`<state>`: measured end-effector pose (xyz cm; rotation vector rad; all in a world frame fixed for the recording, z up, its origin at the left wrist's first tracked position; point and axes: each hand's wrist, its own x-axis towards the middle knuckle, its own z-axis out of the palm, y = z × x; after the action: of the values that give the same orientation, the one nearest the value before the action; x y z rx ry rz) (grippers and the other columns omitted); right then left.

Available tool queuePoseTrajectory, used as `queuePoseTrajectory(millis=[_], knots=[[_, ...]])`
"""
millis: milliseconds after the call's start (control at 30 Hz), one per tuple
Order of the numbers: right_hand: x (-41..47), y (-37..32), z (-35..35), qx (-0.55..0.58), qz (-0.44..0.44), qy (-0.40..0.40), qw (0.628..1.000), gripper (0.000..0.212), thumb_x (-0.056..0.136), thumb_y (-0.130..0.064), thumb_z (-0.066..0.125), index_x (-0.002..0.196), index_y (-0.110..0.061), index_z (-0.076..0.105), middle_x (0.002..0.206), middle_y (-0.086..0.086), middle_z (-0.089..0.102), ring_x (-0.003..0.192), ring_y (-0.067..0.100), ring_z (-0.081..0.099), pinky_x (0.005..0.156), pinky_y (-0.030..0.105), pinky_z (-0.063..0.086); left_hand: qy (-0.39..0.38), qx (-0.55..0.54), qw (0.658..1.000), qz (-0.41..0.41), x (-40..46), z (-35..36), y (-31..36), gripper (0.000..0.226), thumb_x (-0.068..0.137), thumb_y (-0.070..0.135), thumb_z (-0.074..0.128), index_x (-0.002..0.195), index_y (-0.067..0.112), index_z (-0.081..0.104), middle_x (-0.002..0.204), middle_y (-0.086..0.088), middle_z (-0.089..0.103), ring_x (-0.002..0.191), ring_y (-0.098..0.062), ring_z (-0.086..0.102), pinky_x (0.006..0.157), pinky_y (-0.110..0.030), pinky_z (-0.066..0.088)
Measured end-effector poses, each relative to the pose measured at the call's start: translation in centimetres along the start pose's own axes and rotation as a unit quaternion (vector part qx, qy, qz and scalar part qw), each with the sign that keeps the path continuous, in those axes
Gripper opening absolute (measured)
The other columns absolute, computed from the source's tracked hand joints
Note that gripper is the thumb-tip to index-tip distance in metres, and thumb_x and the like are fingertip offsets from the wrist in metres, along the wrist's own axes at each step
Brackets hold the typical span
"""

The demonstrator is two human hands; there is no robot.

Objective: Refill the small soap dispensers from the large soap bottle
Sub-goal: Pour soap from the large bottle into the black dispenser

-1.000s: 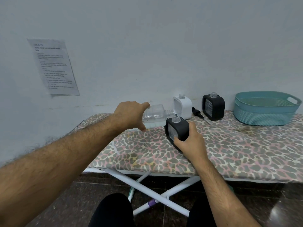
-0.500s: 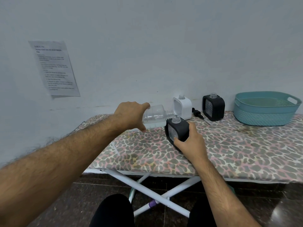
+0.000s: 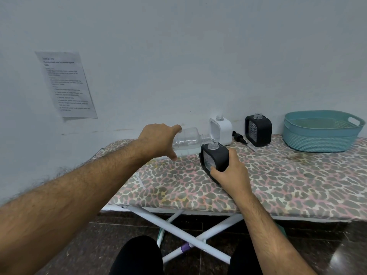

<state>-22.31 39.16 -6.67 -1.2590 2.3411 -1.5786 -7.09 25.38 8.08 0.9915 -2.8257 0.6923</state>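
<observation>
With my left hand (image 3: 158,140) gripping the tipped bottle (image 3: 187,142) and my right hand (image 3: 230,173) clasping the black dispenser (image 3: 215,157) on the board, I should pour slowly, spout centred over its neck.

Both arms are bare all the way up, no sleeves, no watch, no rings or bands on either the left hand (image 3: 158,138) or the right hand (image 3: 230,175). Forearms are pretty hairy (the left one especially, coming in from 8 o'clock). Down at 6 o'clock you can see two knees in plain black trousers (image 3: 137,257), no pattern or logo visible.
</observation>
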Motion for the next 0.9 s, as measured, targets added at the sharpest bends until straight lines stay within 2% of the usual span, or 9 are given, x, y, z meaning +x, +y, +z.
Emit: queuePoseTrajectory(millis=[633, 900], knots=[[-0.01, -0.06, -0.04, 0.0, 0.007, -0.007, 1.0, 0.06, 0.079, -0.032, 0.075, 0.127, -0.025, 0.04, 0.105, -0.007, 0.061, 0.09, 0.017, 0.063, 0.075, 0.038, 0.058, 0.009, 0.003, 1.0, 0.002, 0.26, 0.05, -0.17, 0.095, 0.066, 0.064, 0.08, 0.143, 0.031, 0.037, 0.107, 0.005, 0.07, 0.093, -0.017, 0.064, 0.068, -0.029, 0.048], [-0.01, -0.04, -0.06, 0.0, 0.005, -0.007, 1.0, 0.059, 0.079, -0.033, 0.075, 0.126, -0.025, 0.04, 0.108, -0.005, 0.063, 0.089, 0.017, 0.063, 0.074, 0.038, 0.058, 0.003, 0.003, 1.0, -0.001, 0.25, -0.01, -0.21, 0.095, 0.065, 0.063, 0.08, 0.143, 0.03, 0.037, 0.103, 0.006, 0.069, 0.085, -0.015, 0.059, 0.067, -0.029, 0.048]])
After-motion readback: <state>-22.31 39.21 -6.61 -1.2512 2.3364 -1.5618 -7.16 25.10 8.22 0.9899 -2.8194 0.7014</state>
